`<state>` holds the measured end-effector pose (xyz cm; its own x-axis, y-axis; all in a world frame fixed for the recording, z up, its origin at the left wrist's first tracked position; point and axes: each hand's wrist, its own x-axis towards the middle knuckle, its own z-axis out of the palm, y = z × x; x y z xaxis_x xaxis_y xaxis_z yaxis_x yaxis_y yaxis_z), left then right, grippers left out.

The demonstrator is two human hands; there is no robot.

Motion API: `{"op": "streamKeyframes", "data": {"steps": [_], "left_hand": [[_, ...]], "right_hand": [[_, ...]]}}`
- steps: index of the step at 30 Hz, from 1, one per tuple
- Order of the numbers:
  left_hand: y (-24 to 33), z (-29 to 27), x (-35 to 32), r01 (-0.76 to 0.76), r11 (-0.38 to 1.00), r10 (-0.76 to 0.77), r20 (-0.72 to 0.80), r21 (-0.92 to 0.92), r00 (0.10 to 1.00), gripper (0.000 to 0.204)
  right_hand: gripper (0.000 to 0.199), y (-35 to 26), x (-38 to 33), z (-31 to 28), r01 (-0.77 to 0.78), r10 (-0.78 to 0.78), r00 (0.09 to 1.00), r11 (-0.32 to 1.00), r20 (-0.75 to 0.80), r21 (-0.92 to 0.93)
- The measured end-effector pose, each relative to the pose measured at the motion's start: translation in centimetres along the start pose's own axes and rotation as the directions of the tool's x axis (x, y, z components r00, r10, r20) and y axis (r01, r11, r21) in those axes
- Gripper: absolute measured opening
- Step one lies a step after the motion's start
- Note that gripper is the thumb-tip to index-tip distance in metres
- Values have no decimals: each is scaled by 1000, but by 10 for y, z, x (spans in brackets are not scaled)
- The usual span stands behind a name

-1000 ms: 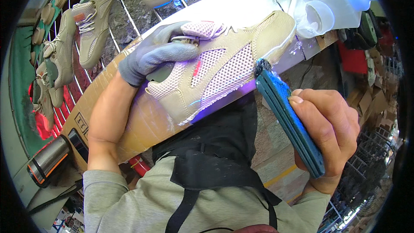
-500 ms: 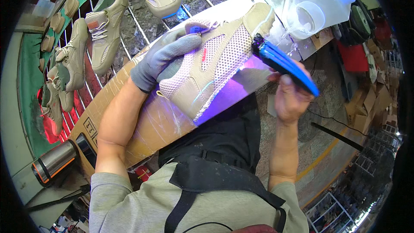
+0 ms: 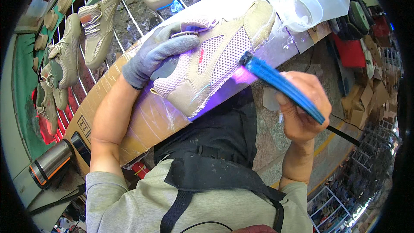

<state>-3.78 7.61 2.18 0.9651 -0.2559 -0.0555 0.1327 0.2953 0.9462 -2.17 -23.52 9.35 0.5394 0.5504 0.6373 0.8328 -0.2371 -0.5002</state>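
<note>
Right now the beige sneaker (image 3: 211,60) lies on the desk (image 3: 142,121), toe toward the upper right; the gloved left hand (image 3: 159,54) covers its collar. Right hand (image 3: 299,108) grip closed on a blue brush (image 3: 280,84), bristles unclear.

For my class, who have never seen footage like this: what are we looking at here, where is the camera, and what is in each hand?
The camera sits on a person's head and looks down at their own arms; its fisheye lens bends straight edges. The gloved left hand steadies a beige mesh sneaker on a cardboard-covered bench. The bare right hand holds a blue brush with its tip against the shoe's side. More sneakers lie on a wire rack beyond, and a translucent plastic jug stands at the bench's far end.
</note>
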Motion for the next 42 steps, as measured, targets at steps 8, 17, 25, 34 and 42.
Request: {"op": "streamKeyframes", "data": {"steps": [8,17,25,34,42], "left_hand": [[-4,-6,0,-15,996,14,6,86,1000,55],[-19,-13,-7,-76,985,88,-68,157,994,52],[-23,-16,-10,-126,973,136,-39,194,990,53],[-5,-6,-11,-108,993,110,-46,47,993,45],[-13,-20,-18,-64,949,51,-53,-309,997,67]], "right_hand": [[26,-9,-7,4,-65,65,998,998,-17,17],[27,-31,-30,35,-68,68,997,997,-38,22],[33,-50,-34,44,-55,55,998,998,16,-15],[19,-3,-13,0,-362,366,930,928,-36,92],[21,120,70,-67,-392,363,920,868,-148,-306]]}}
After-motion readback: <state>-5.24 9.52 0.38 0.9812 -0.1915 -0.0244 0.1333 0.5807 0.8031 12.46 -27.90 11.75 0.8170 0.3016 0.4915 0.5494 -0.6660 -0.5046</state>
